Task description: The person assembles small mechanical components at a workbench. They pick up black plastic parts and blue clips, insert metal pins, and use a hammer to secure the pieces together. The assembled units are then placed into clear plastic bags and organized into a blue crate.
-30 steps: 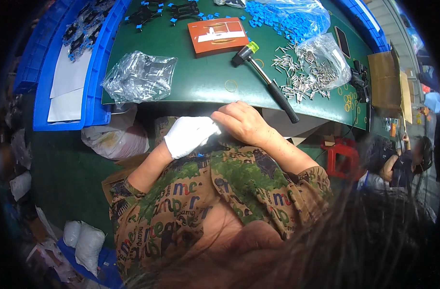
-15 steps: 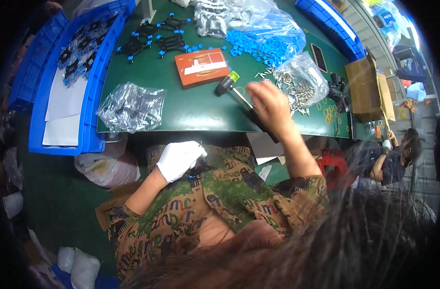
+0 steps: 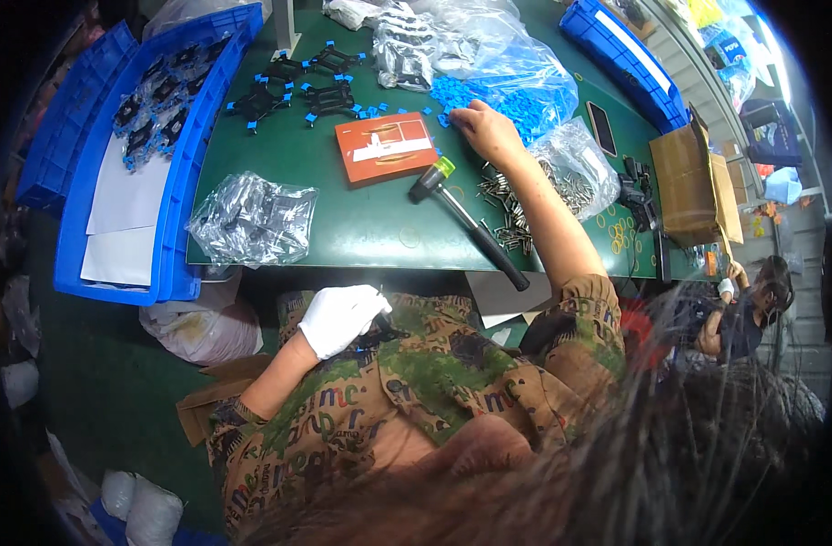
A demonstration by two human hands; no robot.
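Two hands are at work as I look down over the green bench (image 3: 361,227): my right hand (image 3: 485,130), bare, is stretched far out across it, fingers curled down into the heap of small blue plastic pieces (image 3: 516,98) that spills from a clear bag near the far edge; whether it has pinched one of them I cannot tell, since the fingertips are buried in the pile. My left hand (image 3: 341,317), in a white glove, stays low against my lap just below the near edge of the bench, closed around a small dark part (image 3: 384,329) whose shape is too hidden to make out. Between the two hands lies a mallet (image 3: 468,225) with a black handle and a green-tipped head, slanting from near the orange box (image 3: 386,147) down toward the bench's near edge; neither hand touches it. Just beside my right forearm sits a clear bag of silvery metal pins (image 3: 575,173), with loose pins scattered in front of it. To the left, near the front edge, a crumpled clear bag of dark parts (image 3: 252,218) rests on the mat. Beyond the orange box, several black frames with blue corner pieces (image 3: 325,91) lie flat on the mat. A long blue tray (image 3: 175,227) runs down the bench's left side, holding more dark parts and white sheets.
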